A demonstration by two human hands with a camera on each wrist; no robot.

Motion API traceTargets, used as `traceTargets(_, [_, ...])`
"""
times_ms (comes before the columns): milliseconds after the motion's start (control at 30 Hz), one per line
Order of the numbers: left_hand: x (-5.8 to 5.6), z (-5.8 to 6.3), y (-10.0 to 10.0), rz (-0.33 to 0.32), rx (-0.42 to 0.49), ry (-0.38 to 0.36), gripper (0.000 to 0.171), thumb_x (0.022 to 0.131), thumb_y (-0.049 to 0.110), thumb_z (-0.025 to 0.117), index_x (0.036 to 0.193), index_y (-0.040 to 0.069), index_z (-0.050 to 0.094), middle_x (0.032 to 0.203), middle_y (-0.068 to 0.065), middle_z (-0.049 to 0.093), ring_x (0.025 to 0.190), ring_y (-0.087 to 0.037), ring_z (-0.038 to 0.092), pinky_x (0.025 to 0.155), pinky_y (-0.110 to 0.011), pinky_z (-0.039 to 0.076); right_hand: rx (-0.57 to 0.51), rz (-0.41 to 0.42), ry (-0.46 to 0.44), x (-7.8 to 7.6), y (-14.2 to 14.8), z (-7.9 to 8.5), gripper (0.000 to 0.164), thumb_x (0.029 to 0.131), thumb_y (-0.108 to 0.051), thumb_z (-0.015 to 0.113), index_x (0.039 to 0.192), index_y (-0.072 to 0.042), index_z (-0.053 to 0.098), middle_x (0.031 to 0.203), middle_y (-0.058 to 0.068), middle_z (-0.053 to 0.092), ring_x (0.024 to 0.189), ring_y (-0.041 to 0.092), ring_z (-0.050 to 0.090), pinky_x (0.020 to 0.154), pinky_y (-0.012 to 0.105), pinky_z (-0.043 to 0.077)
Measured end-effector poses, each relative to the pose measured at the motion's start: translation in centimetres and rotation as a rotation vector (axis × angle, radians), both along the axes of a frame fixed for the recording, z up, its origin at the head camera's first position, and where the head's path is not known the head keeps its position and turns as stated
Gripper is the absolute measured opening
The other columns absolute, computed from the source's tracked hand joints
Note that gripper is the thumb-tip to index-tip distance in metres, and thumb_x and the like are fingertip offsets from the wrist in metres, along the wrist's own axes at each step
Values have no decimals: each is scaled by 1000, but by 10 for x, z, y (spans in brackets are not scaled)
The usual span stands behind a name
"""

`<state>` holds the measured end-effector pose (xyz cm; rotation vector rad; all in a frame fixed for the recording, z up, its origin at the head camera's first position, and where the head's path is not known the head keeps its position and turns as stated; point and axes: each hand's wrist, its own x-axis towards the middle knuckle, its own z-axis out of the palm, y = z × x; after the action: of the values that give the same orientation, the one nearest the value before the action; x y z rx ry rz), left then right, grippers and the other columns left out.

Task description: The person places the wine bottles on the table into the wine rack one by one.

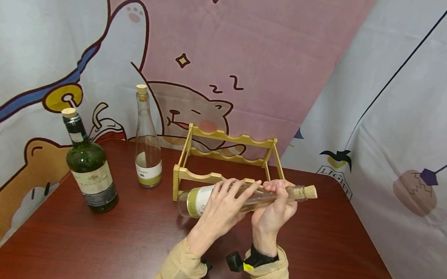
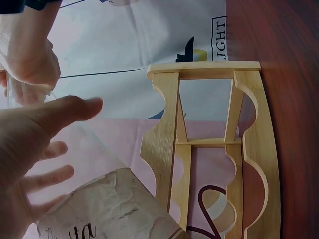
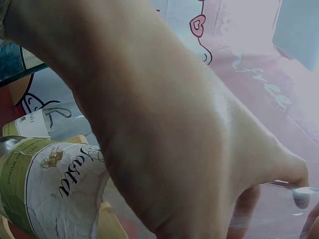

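A clear glass bottle [image 1: 256, 196] with a cork [image 1: 310, 192] lies almost level in both hands, its neck pointing right and its base left. My right hand [image 1: 274, 214] grips the neck from below, thumb across the top. My left hand [image 1: 224, 204] holds the body, fingers laid over the glass beside the white and green label [image 2: 114, 206]. In the right wrist view the label [image 3: 62, 184] shows left of the right hand [image 3: 164, 124]. Behind the bottle stands a wooden bottle rack [image 1: 224, 135] with scalloped rails; the bottle overlaps its front rail in the head view.
Left of the rack stand another corked clear bottle [image 1: 149, 151] and a corked green bottle [image 1: 89, 164], both upright on the dark red table [image 1: 130, 241]. A printed cloth [image 1: 275, 65] hangs close behind the table and along its sides.
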<state>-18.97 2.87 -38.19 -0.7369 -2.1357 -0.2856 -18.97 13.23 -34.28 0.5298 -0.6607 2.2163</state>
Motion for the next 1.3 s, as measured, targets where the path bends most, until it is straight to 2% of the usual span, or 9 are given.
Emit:
traceTargets(200, [0,3,-3,-56,9,-19,87,61,42,83,136,24,44,121,-2,54,112,-22,49,88,-39,48,-48,0,-22,0,3,2,19,87,6,45,71,0,53,58,4,53,56,15,48,59,24,49])
traceTargets(400, [-1,7,-12,-96,22,-41,91,59,48,83,137,25,42,122,-3,54,116,-23,48,93,-42,46,-95,6,-23,1,11,3,18,87,4,48,70,0,52,58,3,50,55,16,48,59,24,49])
traceTargets(567, [-7,6,-23,-116,13,-93,97,56,56,81,138,27,39,125,-2,53,121,-21,45,98,-47,43,-118,-20,-14,0,20,4,20,87,4,49,67,1,52,57,4,50,53,17,48,57,25,49])
traceTargets(767, [-13,2,-34,-110,-7,-183,104,55,61,80,141,28,33,132,-2,48,127,-22,40,101,-50,40,-183,-26,-40,-2,32,6,22,86,5,46,65,0,49,56,3,47,52,16,45,53,24,46])
traceTargets(933, [-16,0,-41,-100,7,-235,102,56,62,78,141,28,34,135,-3,46,128,-24,37,102,-50,39,-217,-32,-58,-2,37,6,25,87,5,40,65,-2,48,57,2,46,52,15,45,55,25,48])
traceTargets(1133, [-17,-1,-46,-94,-3,-245,97,59,66,74,140,28,36,136,-3,45,129,-24,36,103,-50,38,-217,-26,-103,-2,42,7,31,90,3,34,64,-5,48,57,1,46,53,13,45,55,24,47])
traceTargets(1300, [-18,-1,-47,-95,-26,-219,93,62,67,71,139,28,37,134,-3,48,128,-24,37,101,-52,39,-252,3,-131,-2,46,9,34,92,1,33,63,-5,48,55,1,47,52,13,46,53,22,45])
